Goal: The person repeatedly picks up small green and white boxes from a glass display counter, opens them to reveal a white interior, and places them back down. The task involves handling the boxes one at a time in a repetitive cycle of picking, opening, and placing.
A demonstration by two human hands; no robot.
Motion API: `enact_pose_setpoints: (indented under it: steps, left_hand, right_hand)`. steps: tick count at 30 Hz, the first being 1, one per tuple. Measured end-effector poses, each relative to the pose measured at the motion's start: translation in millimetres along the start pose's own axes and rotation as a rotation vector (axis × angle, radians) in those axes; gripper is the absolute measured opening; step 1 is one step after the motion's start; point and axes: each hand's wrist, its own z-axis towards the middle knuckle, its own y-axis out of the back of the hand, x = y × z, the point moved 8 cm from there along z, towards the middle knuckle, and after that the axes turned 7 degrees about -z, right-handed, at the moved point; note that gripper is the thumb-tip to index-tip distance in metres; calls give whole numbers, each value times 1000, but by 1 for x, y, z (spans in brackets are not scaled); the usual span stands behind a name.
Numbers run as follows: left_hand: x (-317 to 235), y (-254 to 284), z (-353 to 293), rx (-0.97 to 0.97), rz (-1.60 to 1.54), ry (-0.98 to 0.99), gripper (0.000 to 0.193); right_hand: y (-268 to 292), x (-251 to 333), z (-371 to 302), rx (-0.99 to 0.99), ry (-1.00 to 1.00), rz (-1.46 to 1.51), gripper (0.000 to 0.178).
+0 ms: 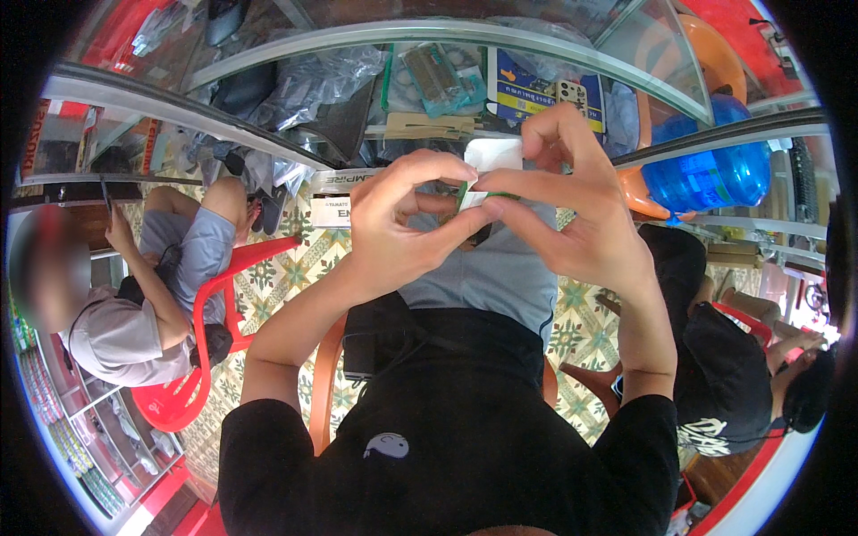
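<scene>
Both my hands are raised in front of my lap, close together at the edge of a glass display case. Between their fingertips is a small white-and-green packet [474, 198], whose exact kind I cannot make out. My left hand [393, 219] pinches its left side between thumb and fingers. From the right, the thumb and index finger of my right hand [585, 219] close on it, while the other fingers curl above. A white flap or card [494, 154] stands just beyond the packet; whether the two are joined is unclear. Fingers cover much of the packet.
The glass display case [429, 37] spans the front, with plastic bags and a phone [570, 92] seen there. A large blue water bottle [706, 174] stands right. One person sits left on a red chair [210, 330]; another in black [728, 375] sits right.
</scene>
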Motion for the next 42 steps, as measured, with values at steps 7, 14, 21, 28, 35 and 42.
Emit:
enact_pose_setpoints:
  steps: [7,14,21,28,35,42]
  left_hand:
    - [-4,3,8,-5,19,-15,33]
    - [-4,-1,8,43,83,-31,33]
    - [-9,-5,7,68,185,-115,34]
    - [-5,-3,-1,87,212,-132,37]
    - [7,1,-10,-58,-81,24,46]
    - [7,-7,-12,182,26,66,63]
  right_hand:
    - [8,-8,-8,-190,-85,168,29]
    - [-1,-16,-16,-134,-79,171,29]
    - [22,-20,-18,-275,-182,297,27]
    - [7,-24,-15,-79,-103,268,20]
    - [-8,-24,-22,-107,-282,397,18]
    - [-12,-26,-27,-175,-392,565,18]
